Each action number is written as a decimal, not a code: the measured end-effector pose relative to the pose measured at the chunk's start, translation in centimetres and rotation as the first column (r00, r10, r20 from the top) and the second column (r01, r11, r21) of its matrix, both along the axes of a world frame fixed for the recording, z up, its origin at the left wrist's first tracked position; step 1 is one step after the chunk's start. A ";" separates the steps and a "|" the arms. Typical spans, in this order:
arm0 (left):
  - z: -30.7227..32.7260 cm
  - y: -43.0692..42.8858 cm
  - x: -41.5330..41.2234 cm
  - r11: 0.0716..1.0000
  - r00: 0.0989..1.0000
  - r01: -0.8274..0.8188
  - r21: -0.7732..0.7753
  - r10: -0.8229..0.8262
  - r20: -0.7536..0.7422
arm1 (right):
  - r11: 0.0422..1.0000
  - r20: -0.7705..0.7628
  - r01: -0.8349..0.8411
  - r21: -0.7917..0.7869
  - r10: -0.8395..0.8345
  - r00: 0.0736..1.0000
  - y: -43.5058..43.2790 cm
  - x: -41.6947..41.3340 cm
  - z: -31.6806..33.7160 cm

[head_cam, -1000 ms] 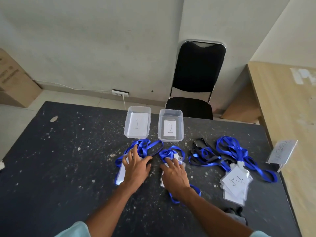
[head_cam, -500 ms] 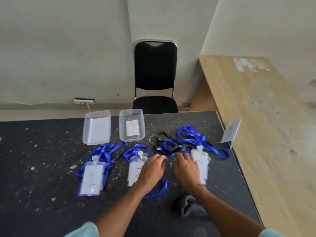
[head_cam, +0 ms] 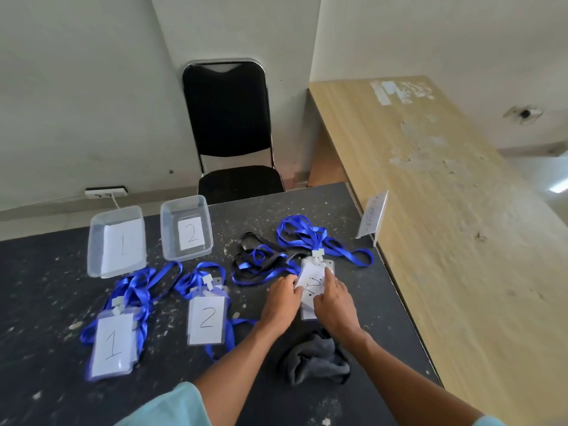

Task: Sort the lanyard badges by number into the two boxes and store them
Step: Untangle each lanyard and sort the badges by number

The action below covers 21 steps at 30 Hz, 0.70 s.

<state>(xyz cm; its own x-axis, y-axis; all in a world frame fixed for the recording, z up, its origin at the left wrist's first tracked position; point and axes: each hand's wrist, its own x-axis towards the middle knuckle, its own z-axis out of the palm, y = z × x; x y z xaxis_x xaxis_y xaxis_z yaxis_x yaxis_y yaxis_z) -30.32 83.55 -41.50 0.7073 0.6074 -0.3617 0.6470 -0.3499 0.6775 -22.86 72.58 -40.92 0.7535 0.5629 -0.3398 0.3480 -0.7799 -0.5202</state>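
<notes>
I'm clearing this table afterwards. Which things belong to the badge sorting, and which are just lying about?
Job: box 1, box 2, pile of 1 badges, pile of 2 badges, unsorted badges held by left hand and right hand, tangled lanyards.
Lying about: grey cloth, sign stand, black chair.

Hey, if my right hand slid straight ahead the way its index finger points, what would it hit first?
The right hand rests its index finger on the top badge; going straight on, it would probably meet that badge's white clip first, then the blue lanyard loops.
</notes>
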 end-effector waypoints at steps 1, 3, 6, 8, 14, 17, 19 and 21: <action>0.0 0.0 0.0 1.000 1.000 -0.030 0.000 0.030 0.007 | 1.000 0.026 -0.014 -0.005 0.014 1.000 -0.1 -0.1 -0.2; -0.1 0.3 -0.3 0.996 0.996 -0.089 -0.012 0.089 0.016 | 0.999 0.049 -0.035 -0.022 0.036 0.998 -0.3 -0.3 -0.6; -0.2 1.1 -1.4 0.973 0.990 -0.131 -0.189 0.139 0.030 | 0.992 0.034 -0.125 -0.037 0.126 0.991 -0.5 -0.4 -0.7; -0.2 1.7 -2.3 0.914 0.984 -0.147 -0.378 0.175 0.040 | 0.984 0.018 -0.176 -0.034 0.176 0.984 -0.5 -0.6 -0.5; -0.1 3.0 -5.5 0.806 0.945 -0.285 -0.520 0.326 -0.013 | 0.806 0.381 -0.591 0.015 0.542 0.749 -2.8 -3.2 1.1; 0.3 3.3 -7.0 0.805 0.949 -0.280 -0.522 0.314 -0.026 | 0.554 0.362 -0.810 -0.192 0.807 0.467 -5.4 -4.7 0.2; 0.4 3.5 -7.5 0.801 0.952 -0.273 -0.533 0.304 -0.031 | 0.522 0.376 -0.814 -0.255 0.829 0.413 -6.5 -5.1 -1.0; 0.4 3.5 -7.6 0.798 0.952 -0.272 -0.538 0.306 -0.028 | 0.570 0.371 -0.800 -0.188 0.795 0.480 -6.9 -5.2 -1.3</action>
<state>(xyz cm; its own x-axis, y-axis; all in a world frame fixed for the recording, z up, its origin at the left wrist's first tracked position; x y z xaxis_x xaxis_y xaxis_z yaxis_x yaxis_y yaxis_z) -37.91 87.00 -41.14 0.5592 0.5134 -0.6510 0.6146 0.2704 0.7411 -28.02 65.66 -42.23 0.0339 0.9902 -0.1352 0.9785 -0.0604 -0.1974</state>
